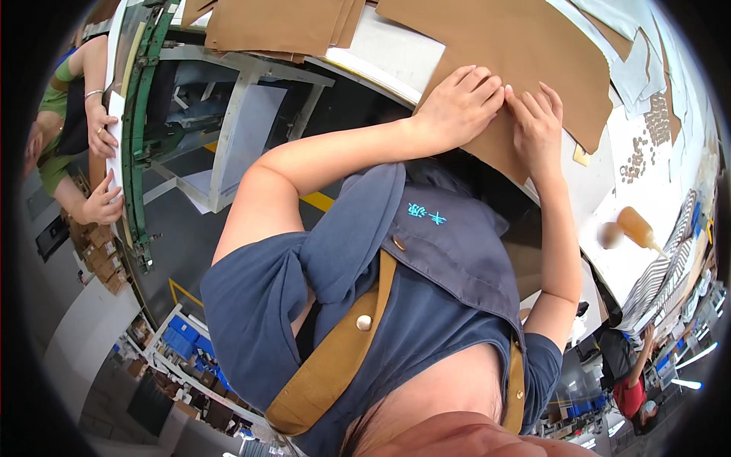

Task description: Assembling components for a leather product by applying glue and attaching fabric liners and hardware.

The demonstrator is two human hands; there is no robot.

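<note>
A large brown sheet [548,46], which looks like leather, lies over the table, and part of it hangs past the near edge. Both my hands are on it with their fingertips close together. My left hand [461,107] has its fingers bent down onto the sheet, gripping it, with the thumb hidden. Just to the right, my right hand [535,126] pinches the sheet at the index finger, the other fingers bent and slightly apart. The undersides of both hands are out of sight.
More brown sheets [266,27] are stacked at the far left. On the right of the white table [601,190] are many small brown pieces [647,137], an amber squeeze bottle [636,226] and pale cut sheets [636,72]. A co-worker's hands [101,137] rest by a green metal frame [141,114].
</note>
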